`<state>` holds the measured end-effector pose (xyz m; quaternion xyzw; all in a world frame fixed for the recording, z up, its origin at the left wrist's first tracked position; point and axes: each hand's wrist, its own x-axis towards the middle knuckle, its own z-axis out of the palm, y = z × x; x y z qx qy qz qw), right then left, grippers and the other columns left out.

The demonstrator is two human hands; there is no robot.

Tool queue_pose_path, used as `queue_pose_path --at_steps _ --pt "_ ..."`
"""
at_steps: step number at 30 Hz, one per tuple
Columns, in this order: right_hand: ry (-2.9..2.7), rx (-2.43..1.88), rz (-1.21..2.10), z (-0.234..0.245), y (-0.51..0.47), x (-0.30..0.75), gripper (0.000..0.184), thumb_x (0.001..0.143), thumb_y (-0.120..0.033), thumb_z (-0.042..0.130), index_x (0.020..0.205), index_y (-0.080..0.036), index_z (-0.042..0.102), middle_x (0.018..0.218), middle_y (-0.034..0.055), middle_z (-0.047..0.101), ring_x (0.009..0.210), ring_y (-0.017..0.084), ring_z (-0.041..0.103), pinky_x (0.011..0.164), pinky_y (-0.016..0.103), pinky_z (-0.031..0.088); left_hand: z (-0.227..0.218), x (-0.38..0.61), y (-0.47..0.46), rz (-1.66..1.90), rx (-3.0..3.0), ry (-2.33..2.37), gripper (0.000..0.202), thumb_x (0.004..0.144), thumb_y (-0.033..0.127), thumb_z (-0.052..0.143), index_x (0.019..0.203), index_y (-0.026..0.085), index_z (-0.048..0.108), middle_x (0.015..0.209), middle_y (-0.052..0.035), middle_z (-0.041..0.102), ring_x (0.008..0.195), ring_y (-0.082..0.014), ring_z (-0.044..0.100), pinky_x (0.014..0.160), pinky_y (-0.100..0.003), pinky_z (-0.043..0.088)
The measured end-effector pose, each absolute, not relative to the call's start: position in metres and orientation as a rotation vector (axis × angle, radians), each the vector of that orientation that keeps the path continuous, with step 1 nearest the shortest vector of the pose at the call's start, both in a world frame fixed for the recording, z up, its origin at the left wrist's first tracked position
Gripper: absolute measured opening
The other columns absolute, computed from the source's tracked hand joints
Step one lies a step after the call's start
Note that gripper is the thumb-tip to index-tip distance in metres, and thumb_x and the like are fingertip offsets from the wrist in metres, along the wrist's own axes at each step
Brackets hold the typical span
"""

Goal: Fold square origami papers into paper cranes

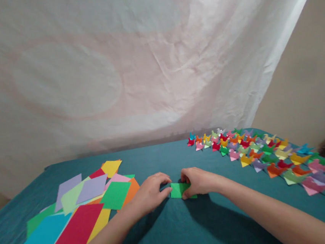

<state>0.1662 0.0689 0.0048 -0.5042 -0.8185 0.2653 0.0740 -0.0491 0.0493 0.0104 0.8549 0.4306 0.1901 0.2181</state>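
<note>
A small green piece of paper (175, 191), with what looks like a crease near its middle, lies on the dark teal tablecloth in front of me. My right hand (198, 181) pinches its right part between thumb and curled fingers, covering some of it. At the paper's left edge is my left hand (154, 190), its thumb and fingers curved and apart, with nothing seen between them. Whether the left fingertips touch the paper I cannot tell.
Loose coloured paper squares (83, 225) overlap in a pile on the left. Rows of small folded paper birds (258, 164) stand on the right of the teal tablecloth (160, 156). Behind the table hangs a pale sheet (134, 71).
</note>
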Motion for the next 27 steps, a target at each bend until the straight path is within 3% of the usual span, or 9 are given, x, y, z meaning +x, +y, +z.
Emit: queue_pose_path --at_steps 3,5,8,11,14,19,27 --pt "-2.419 -1.394 1.015 0.004 0.077 0.174 0.018 0.060 -0.029 0.071 0.072 -0.016 0.065 0.063 0.0001 0.061 0.057 0.014 0.052 0.051 0.023 0.034 0.007 -0.041 0.062 0.669 2.180 1.192 0.026 0.077 0.023 0.057 0.102 0.017 0.062 0.107 -0.0082 0.062 0.092 -0.0199 0.061 0.081 -0.030 0.048" --pt "-2.386 -1.362 1.079 0.001 0.078 0.182 0.013 0.066 -0.028 0.066 0.070 -0.016 0.063 0.060 -0.0017 0.059 0.055 0.012 0.051 0.049 0.022 0.034 0.004 -0.034 0.067 0.762 2.059 1.190 0.029 0.077 0.024 0.057 0.106 0.017 0.059 0.110 -0.0094 0.060 0.092 -0.0202 0.061 0.078 -0.030 0.050" --pt "-2.250 -1.344 1.175 -0.007 0.073 0.193 0.020 0.078 -0.036 0.055 0.075 -0.016 0.058 0.059 -0.0024 0.057 0.053 0.010 0.052 0.048 0.020 0.038 -0.002 -0.022 0.068 0.906 1.886 1.197 0.033 0.079 0.026 0.057 0.109 0.015 0.054 0.113 -0.0115 0.058 0.095 -0.0216 0.060 0.078 -0.033 0.050" --pt "-1.756 -1.259 1.465 -0.018 0.065 0.195 0.031 0.074 -0.046 0.060 0.073 -0.017 0.051 0.056 -0.0022 0.058 0.050 0.010 0.053 0.047 0.020 0.040 -0.012 -0.011 0.063 1.012 1.720 1.100 0.034 0.079 0.026 0.058 0.110 0.016 0.049 0.118 -0.0123 0.054 0.095 -0.0208 0.060 0.078 -0.034 0.050" --pt "-1.498 -1.183 1.530 -0.025 0.057 0.190 0.039 0.069 -0.053 0.064 0.072 -0.017 0.049 0.056 -0.0020 0.059 0.049 0.010 0.054 0.047 0.021 0.041 -0.021 -0.004 0.056 1.038 1.637 0.973 0.032 0.078 0.025 0.059 0.108 0.016 0.049 0.115 -0.0107 0.055 0.096 -0.0203 0.059 0.079 -0.033 0.050" --pt "-1.457 -1.129 1.486 -0.029 0.050 0.185 0.039 0.071 -0.052 0.064 0.072 -0.016 0.050 0.054 -0.0032 0.058 0.045 0.008 0.051 0.045 0.019 0.040 -0.025 -0.002 0.051 1.055 1.650 0.934 0.031 0.078 0.023 0.061 0.107 0.016 0.055 0.108 -0.0085 0.061 0.096 -0.0197 0.059 0.086 -0.033 0.048" --pt "-1.618 -1.077 1.368 -0.030 0.041 0.182 0.033 0.078 -0.047 0.060 0.075 -0.015 0.050 0.057 -0.0036 0.053 0.048 0.007 0.050 0.043 0.018 0.038 -0.033 -0.007 0.056 1.011 1.627 0.949 0.028 0.078 0.027 0.063 0.103 0.014 0.062 0.097 -0.0088 0.066 0.087 -0.0193 0.061 0.078 -0.030 0.048"
